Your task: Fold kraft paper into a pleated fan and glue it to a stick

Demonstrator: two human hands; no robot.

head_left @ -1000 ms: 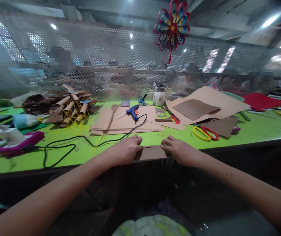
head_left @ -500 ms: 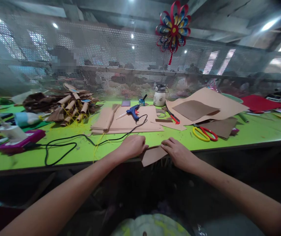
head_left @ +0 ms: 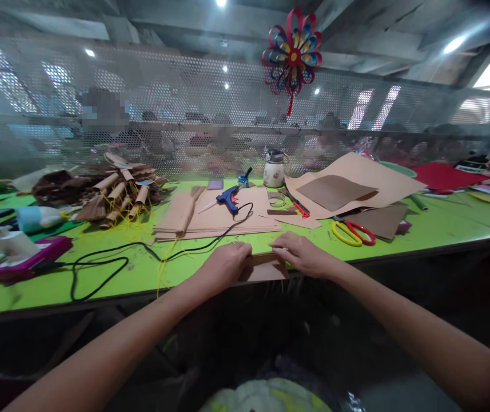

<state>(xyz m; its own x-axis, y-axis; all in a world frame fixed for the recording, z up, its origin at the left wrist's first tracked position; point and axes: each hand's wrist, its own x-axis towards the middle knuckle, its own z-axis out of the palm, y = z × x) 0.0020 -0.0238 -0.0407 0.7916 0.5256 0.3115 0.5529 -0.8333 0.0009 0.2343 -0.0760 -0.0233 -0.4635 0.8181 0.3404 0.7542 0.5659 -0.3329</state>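
Observation:
A small piece of brown paper (head_left: 264,269) hangs at the table's front edge between my hands. My left hand (head_left: 227,262) is closed on its left end, with the fingers curled. On the right end, my right hand (head_left: 302,253) pinches the paper's upper edge between thumb and fingers. Beyond my hands lies a blue glue gun (head_left: 228,199) on a stack of brown paper sheets (head_left: 245,226). A folded paper strip (head_left: 190,210) rests on the left part of that stack.
Scissors (head_left: 354,233) with yellow and red handles lie right of my hands. A black cord (head_left: 142,245) runs left to a purple power strip (head_left: 30,257). Bundled brown paper rolls (head_left: 118,197) sit back left. Large brown sheets (head_left: 356,171) and a jar (head_left: 274,170) stand behind.
The paper has tilted from a slant to nearly level, and less of it shows below my hands. My right hand has shifted slightly left and up. The camera view has turned a little.

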